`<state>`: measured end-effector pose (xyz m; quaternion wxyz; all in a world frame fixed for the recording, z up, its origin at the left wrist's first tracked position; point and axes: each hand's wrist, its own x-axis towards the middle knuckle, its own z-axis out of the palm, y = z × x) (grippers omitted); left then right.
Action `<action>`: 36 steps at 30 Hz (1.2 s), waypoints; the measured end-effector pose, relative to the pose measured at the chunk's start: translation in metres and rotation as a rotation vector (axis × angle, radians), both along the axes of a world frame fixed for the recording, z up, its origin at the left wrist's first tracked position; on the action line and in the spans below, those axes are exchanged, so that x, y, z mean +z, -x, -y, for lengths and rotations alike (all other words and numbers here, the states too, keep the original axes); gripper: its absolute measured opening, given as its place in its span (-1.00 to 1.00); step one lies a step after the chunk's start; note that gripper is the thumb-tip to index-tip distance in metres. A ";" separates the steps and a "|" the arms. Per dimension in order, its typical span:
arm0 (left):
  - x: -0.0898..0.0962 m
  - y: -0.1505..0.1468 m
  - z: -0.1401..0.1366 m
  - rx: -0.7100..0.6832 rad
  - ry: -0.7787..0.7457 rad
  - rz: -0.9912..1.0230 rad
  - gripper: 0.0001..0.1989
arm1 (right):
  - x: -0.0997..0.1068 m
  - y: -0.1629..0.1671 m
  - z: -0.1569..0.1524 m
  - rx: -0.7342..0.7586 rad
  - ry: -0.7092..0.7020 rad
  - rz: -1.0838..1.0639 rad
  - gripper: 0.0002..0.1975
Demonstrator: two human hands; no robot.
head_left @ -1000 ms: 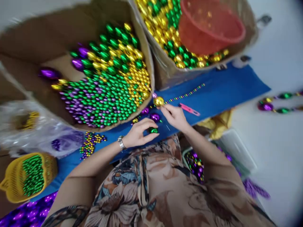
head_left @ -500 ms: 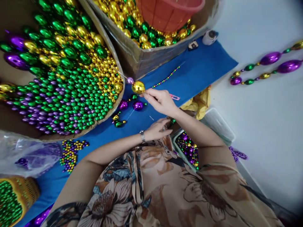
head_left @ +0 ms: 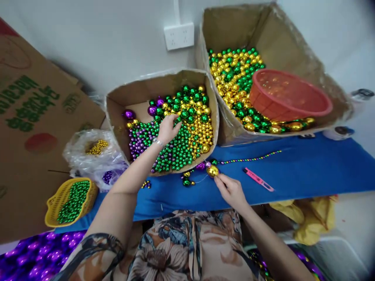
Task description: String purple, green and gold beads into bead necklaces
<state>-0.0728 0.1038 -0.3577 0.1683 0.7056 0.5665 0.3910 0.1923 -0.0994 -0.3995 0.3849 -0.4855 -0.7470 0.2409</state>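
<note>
My right hand (head_left: 232,190) pinches a large gold bead (head_left: 212,171) between thumb and fingertips, above the table's front part. A small lilac bead (head_left: 208,164) sits against it on a thin thread. Purple, green and gold beads strung on the thread lie just left, among them a green bead (head_left: 186,182). My left hand (head_left: 168,129) reaches into the left cardboard box (head_left: 215,128), thumb and fingers apart over the loose beads. Its fingertips are beside large green beads (head_left: 184,114); whether they touch one is hard to tell. Small green beads (head_left: 178,154) lie below the hand.
A taller cardboard box (head_left: 234,138) at right holds gold and green beads and a red basin (head_left: 284,113). On the blue cloth (head_left: 304,168) lie a pink cutter (head_left: 258,179) and a thin bead strand (head_left: 252,159). A yellow basket (head_left: 49,212) of green beads stands left.
My left hand has moved from near my lap up into the left box. My right hand still holds the gold bead. The view has swung up and left, showing more of both boxes.
</note>
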 end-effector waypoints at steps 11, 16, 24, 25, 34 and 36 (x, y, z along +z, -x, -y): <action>-0.004 -0.007 0.015 -0.091 0.186 0.465 -0.72 | -0.002 0.018 -0.003 -0.005 -0.016 0.032 -0.74; 0.002 -0.010 0.090 -0.272 0.606 1.129 -0.66 | -0.008 0.025 -0.008 -0.010 -0.060 0.077 -0.77; -0.004 -0.007 0.123 -0.304 0.583 1.129 -0.65 | -0.013 0.027 -0.008 -0.020 -0.115 0.173 -0.79; -0.004 -0.007 0.124 -0.302 0.577 1.118 -0.65 | -0.014 0.026 -0.007 -0.021 -0.118 0.186 -0.79; -0.010 -0.004 0.123 -0.317 0.368 0.845 -0.63 | -0.019 0.016 -0.006 -0.079 -0.209 0.399 -0.78; -0.011 -0.004 0.124 -0.345 0.359 0.739 -0.61 | -0.020 0.015 -0.007 -0.094 -0.236 0.460 -0.78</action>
